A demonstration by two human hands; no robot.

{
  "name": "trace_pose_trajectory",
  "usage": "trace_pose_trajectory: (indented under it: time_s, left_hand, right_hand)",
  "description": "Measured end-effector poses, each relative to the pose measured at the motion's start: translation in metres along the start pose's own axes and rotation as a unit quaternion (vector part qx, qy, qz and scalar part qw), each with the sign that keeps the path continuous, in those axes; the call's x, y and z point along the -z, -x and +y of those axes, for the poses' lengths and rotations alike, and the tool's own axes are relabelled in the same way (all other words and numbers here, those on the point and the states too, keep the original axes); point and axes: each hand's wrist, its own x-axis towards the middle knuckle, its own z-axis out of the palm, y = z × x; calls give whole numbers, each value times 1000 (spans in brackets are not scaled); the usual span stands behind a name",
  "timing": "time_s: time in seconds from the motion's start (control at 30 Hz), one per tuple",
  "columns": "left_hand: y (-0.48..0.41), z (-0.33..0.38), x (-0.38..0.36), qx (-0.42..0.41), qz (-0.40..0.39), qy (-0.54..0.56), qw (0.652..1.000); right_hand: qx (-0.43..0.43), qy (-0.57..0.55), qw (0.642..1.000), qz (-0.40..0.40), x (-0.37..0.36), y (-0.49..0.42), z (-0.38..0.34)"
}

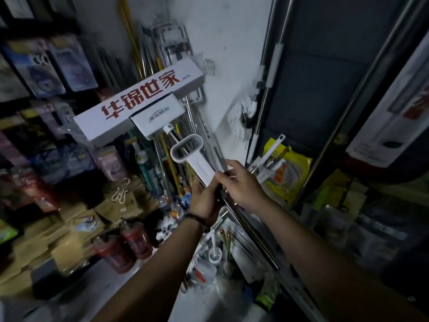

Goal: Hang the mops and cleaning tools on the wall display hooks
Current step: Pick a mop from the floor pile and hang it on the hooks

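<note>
I hold a flat mop slanted up toward the wall. Its white head (157, 117) sits just under a white display sign with red characters (139, 98). A white loop-shaped wringer handle (186, 148) sits on the metal pole (246, 231), which runs down to the lower right. My left hand (203, 201) grips the pole from below. My right hand (241, 184) grips the lower end of the white handle piece from above. A white string mop (241, 117) hangs on the wall to the right. The hooks are hidden behind the sign.
Several mop poles (139, 54) stand behind the sign against the white wall (232, 43). Packaged goods hang on the left rack (46, 70). Cardboard boxes (76, 233) and red canisters (125, 247) crowd the floor. A yellow bag (292, 175) and dark shelving (325, 89) stand at right.
</note>
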Motion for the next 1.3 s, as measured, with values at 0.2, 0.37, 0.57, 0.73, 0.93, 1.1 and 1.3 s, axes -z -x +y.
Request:
trace_pose_trajectory:
  time_s: [0.2,0.37,0.57,0.73,0.93,1.1,1.3]
  left_hand:
    - [-15,28,-33,-76,-89,-83,990]
    - [-21,58,-56,-106,-132,-177,969]
    - [-34,109,-79,-156,-224,-311,911]
    - [-49,173,-120,-157,-235,-235,930]
    - [-63,224,-163,-130,-303,-208,921]
    - [-68,242,-195,-121,-377,-184,900]
    - [-73,273,-253,-167,-422,-163,876]
  right_hand:
    - [39,-43,998,27,31,-41,-64]
    - [102,-90,990,25,58,-60,-109]
    - [165,-144,972,81,89,-59,-141]
    - [177,-206,948,165,107,-56,-163]
    - [196,-200,934,223,126,-55,-180]
    - [227,-192,920,254,153,-54,-194]
    - [284,-175,892,304,198,-53,-235]
